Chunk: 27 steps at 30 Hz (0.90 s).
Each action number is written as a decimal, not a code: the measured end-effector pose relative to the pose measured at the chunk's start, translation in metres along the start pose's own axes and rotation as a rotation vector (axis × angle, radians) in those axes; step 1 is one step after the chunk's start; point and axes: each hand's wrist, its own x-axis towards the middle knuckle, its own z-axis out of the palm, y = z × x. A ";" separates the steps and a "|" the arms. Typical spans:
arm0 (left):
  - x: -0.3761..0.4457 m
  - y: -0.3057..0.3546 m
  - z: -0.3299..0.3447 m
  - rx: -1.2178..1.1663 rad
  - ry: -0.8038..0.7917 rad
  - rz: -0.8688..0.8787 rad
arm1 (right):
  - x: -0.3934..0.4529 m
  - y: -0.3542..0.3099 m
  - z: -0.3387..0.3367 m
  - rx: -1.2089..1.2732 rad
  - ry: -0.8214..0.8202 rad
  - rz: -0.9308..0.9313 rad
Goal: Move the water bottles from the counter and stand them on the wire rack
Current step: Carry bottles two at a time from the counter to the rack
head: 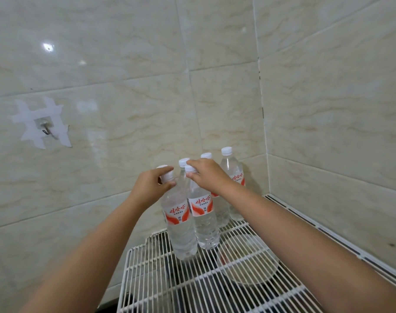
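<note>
While both of our hands were up at the caps, the two front bottles hung straight down from our fingers, long axes upright, bases at or just on the wire rack. Our left hand had its fingers curled narrowly round the cap and neck of the left front bottle; our right hand pinched the cap of the right front bottle from above, thumb under the cap rim. These two stood touching side by side, each directly below the hand holding it. Three more bottles stood upright just beyond our right fingers, toward the tiled corner. We judged that letting go depended on each base sitting flat across the wires. We could not see the counter.
</note>
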 end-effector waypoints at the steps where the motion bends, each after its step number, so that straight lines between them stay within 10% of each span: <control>1: -0.001 0.000 0.001 -0.004 0.005 -0.005 | -0.001 -0.001 -0.001 -0.005 -0.002 0.005; 15: -0.048 -0.010 -0.013 0.218 0.079 -0.130 | -0.027 -0.016 0.006 -0.202 0.095 0.083; 18: -0.086 -0.036 -0.025 0.399 0.073 -0.244 | -0.036 -0.042 0.020 -0.231 0.237 -0.124; 27: -0.274 -0.104 -0.105 0.779 0.095 -0.640 | -0.103 -0.228 0.098 0.061 -0.090 -0.542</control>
